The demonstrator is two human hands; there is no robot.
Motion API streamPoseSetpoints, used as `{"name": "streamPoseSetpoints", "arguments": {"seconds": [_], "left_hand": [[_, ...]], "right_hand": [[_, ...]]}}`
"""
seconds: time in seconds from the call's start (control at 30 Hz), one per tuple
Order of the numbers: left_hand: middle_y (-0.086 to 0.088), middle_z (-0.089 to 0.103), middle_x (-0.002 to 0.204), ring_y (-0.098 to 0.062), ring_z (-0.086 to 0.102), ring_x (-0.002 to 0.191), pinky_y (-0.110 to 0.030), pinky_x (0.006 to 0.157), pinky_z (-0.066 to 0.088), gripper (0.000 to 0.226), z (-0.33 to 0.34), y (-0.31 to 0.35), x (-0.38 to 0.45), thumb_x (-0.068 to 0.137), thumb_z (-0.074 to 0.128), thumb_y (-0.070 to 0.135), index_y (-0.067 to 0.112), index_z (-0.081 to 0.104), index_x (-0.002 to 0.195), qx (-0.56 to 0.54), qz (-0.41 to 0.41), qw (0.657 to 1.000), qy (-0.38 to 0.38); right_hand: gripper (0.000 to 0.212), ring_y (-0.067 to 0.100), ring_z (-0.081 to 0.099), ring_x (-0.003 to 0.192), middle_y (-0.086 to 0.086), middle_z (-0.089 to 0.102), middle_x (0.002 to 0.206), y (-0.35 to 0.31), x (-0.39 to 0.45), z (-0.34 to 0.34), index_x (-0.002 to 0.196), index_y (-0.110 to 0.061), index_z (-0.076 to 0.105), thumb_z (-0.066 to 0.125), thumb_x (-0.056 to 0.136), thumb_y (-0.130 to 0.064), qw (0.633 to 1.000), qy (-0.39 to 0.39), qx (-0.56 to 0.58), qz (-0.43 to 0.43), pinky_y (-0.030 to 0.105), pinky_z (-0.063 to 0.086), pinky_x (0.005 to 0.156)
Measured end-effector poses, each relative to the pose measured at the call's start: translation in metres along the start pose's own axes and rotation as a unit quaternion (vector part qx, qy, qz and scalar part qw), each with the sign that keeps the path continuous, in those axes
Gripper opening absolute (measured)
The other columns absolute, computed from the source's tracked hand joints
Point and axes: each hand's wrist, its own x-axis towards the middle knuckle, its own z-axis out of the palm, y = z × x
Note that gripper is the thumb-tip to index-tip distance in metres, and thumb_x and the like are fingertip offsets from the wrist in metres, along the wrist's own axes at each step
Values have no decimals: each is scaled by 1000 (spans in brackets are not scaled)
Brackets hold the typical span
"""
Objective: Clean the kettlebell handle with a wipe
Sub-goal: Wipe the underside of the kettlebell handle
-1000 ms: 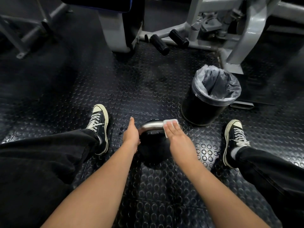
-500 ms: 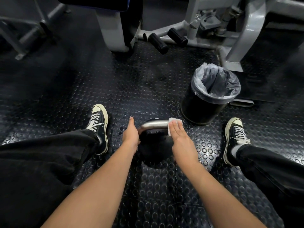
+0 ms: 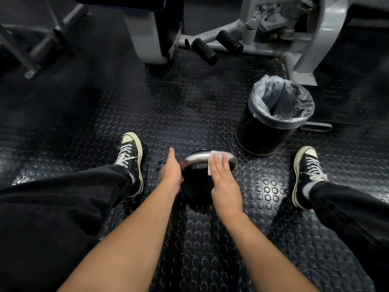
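Note:
A black kettlebell [image 3: 194,190] stands on the studded rubber floor between my legs. Its silver handle [image 3: 196,158] arches across the top. My left hand [image 3: 171,169] rests against the handle's left end and the bell's side, fingers straight. My right hand [image 3: 224,180] lies flat over the middle of the handle and presses a white wipe [image 3: 215,157] onto it. Part of the wipe shows above and to the left of my fingers. The bell's right side is hidden under my right hand.
A black bin [image 3: 271,121] with a clear liner stands close to the right beyond the kettlebell. My black sneakers [image 3: 130,159] [image 3: 305,173] flank the bell. Grey gym machine frames [image 3: 252,32] with black foot rollers fill the back.
My right hand has slid the wipe left along the handle, from its right end toward the middle. My left hand has stayed at the left end.

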Motion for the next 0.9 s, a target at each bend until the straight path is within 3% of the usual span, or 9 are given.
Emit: {"name": "streamPoseSetpoints", "arguments": {"seconds": [0.13,0.27,0.37,0.47,0.57,0.6,0.73,0.83,0.9], "left_hand": [[-5,70,112,-31,69,96,-47,90,56,96,0,1,-2,48,43,94,32,56,120,-8,1,1000,-4],[-6,69,110,-31,69,95,-47,89,56,98,1,0,0,47,42,94,30,56,120,-7,3,1000,3],[-7,69,110,-31,68,96,-48,90,56,101,2,0,-1,49,40,94,27,57,124,-7,9,1000,5],[-7,69,112,-30,68,97,-48,92,55,100,2,2,-3,51,39,93,28,56,125,-6,15,1000,3],[-6,70,110,-30,70,95,-48,92,55,97,1,0,-1,50,40,94,30,56,122,-7,17,1000,-7],[-6,71,110,-30,71,94,-47,91,56,97,1,-1,1,50,42,94,30,56,121,-9,14,1000,-11],[-8,75,103,-29,75,88,-47,85,59,93,0,-3,8,50,47,94,25,59,112,-19,9,1000,-19],[-8,75,101,-30,75,89,-47,85,59,88,0,-2,7,50,47,93,26,61,105,-22,5,1000,-21],[-8,73,106,-30,73,91,-46,87,59,88,0,-1,3,51,45,92,28,56,110,-22,10,1000,-17]], "right_hand": [[97,21,25,151,-3,32,162,-5,-11,15,153,-14,42,52,67,31,999,24,32,23,9,29,49],[93,23,24,151,-1,31,162,-2,-5,15,154,-11,39,48,72,31,994,77,67,48,9,39,57],[88,19,18,154,-3,28,165,-23,-3,15,157,-15,32,44,80,27,978,116,148,84,7,45,91],[73,16,26,151,-1,31,162,-55,-6,6,158,-15,29,42,93,16,935,134,264,194,11,24,117],[58,22,63,116,12,66,130,-69,10,-17,159,-16,26,39,104,-3,877,111,314,348,9,33,97],[55,21,64,105,13,69,117,-70,20,-24,159,-15,26,37,106,-6,852,106,331,391,10,35,89],[53,30,54,131,17,57,142,-80,41,-35,159,-12,25,34,107,-8,805,95,375,449,30,41,106],[53,29,54,130,17,56,143,-80,39,-35,159,-11,24,33,107,-8,798,93,380,459,26,41,103],[54,26,60,116,16,60,133,-72,39,-37,160,-13,23,32,107,-6,797,92,378,462,13,39,92]]}}
